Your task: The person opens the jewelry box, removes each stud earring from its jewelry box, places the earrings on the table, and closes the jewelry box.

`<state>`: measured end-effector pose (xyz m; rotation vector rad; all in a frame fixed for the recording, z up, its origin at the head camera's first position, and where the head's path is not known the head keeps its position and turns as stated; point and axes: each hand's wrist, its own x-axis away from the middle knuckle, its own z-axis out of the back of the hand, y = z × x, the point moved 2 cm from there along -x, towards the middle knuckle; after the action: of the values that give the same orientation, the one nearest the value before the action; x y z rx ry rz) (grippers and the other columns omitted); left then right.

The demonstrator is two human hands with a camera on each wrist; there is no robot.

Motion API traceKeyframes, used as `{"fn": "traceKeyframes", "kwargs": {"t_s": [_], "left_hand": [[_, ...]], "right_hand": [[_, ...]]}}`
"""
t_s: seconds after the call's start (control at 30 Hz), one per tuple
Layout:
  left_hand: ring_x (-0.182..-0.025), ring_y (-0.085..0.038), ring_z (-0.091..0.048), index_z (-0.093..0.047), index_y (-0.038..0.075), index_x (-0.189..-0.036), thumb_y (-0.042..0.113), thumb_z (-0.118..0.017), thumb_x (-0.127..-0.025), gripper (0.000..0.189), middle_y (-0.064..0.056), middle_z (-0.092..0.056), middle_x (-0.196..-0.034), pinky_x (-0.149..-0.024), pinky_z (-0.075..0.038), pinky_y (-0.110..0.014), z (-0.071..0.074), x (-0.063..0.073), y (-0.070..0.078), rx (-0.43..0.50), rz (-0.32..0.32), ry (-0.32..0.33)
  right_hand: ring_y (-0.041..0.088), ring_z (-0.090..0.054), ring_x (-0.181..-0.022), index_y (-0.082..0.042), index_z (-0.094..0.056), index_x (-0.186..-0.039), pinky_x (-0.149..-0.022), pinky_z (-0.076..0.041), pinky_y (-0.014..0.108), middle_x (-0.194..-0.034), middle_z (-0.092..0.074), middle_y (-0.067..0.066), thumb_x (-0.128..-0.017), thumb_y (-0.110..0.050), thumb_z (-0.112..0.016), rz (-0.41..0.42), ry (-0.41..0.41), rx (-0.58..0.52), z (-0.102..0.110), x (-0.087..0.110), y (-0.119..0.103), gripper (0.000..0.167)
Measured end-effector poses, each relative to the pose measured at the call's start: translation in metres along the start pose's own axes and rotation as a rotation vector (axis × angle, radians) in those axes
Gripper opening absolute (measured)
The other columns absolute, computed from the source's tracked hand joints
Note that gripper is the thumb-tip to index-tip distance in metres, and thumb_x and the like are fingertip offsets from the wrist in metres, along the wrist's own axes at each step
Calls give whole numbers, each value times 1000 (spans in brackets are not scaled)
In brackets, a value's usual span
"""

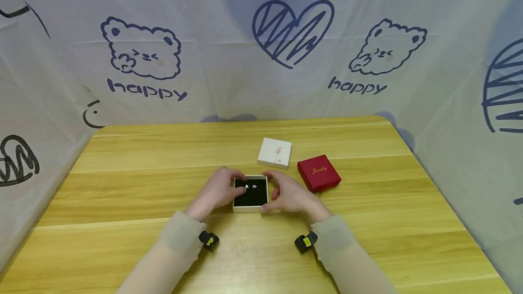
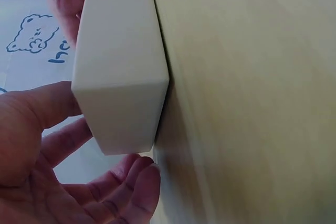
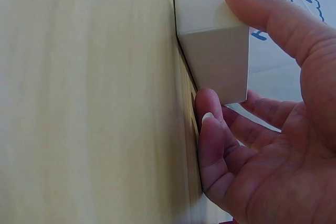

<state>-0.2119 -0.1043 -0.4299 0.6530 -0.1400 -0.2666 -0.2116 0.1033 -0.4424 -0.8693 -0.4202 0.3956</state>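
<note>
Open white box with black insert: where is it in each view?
Head: open white square box with black insert, below centre, between left hand and right hand.
Left wrist: box, upper left of centre, walls only.
Right wrist: box, upper right of centre, walls only.
Shared landmark: yellow wood-grain table.

A curtained-off tabletop corner; whether in a home or a studio is unclear. Pale cloth (image 1: 229, 80) printed with bears (image 1: 140, 51), hearts (image 1: 293, 33) and "happy" hangs behind and beside a wood-grain table (image 1: 143, 162).
</note>
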Motion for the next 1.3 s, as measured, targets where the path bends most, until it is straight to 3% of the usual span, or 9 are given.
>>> {"fn": "traceKeyframes", "kwargs": {"t_s": [0.23,0.43,0.57,0.77,1.1,1.3], "left_hand": [[-80,-19,-52,-76,10,-100,11,-74,-87,13,-6,-67,-106,-78,-45,-36,-3,-4,3,-25,4,-17],[-92,-22,-58,-75,10,-92,10,-74,-87,5,-4,-68,-100,-86,-47,-41,-4,-5,5,-54,-6,1],[-91,-22,-57,-71,11,-85,10,-75,-86,4,-4,-66,-94,-86,-47,-41,-5,-5,5,-82,-15,16],[-88,-21,-56,-67,13,-78,12,-74,-88,12,-3,-63,-89,-84,-47,-41,-5,-5,5,-103,-10,13],[-74,-17,-54,-67,12,-75,10,-72,-88,14,0,-62,-81,-76,-47,-36,-3,-5,2,-28,-2,-26],[-55,-12,-44,-66,11,-76,9,-70,-89,13,3,-52,-63,-56,-39,-29,1,-3,0,53,-28,-61]], "right_hand": [[19,-54,-75,-9,-39,-148,-67,-44,33,-93,-58,9,-72,-26,-89,3,-3,-14,0,0,1,92],[19,-54,-75,-9,-40,-147,-67,-43,33,-93,-58,9,-72,-25,-89,0,3,-18,0,-1,0,92],[19,-54,-76,-9,-40,-147,-67,-43,33,-93,-58,9,-72,-25,-89,2,3,-16,0,0,0,92],[19,-54,-75,-9,-40,-147,-67,-43,33,-96,-57,9,-72,-25,-89,4,1,-20,0,-1,0,91],[19,-54,-75,-10,-40,-148,-66,-43,32,-97,-58,9,-72,-25,-90,5,-1,-12,0,-1,1,92],[19,-55,-77,-11,-39,-148,-68,-44,33,-100,-57,7,-72,-26,-89,5,-7,-11,0,-1,1,92]]}}
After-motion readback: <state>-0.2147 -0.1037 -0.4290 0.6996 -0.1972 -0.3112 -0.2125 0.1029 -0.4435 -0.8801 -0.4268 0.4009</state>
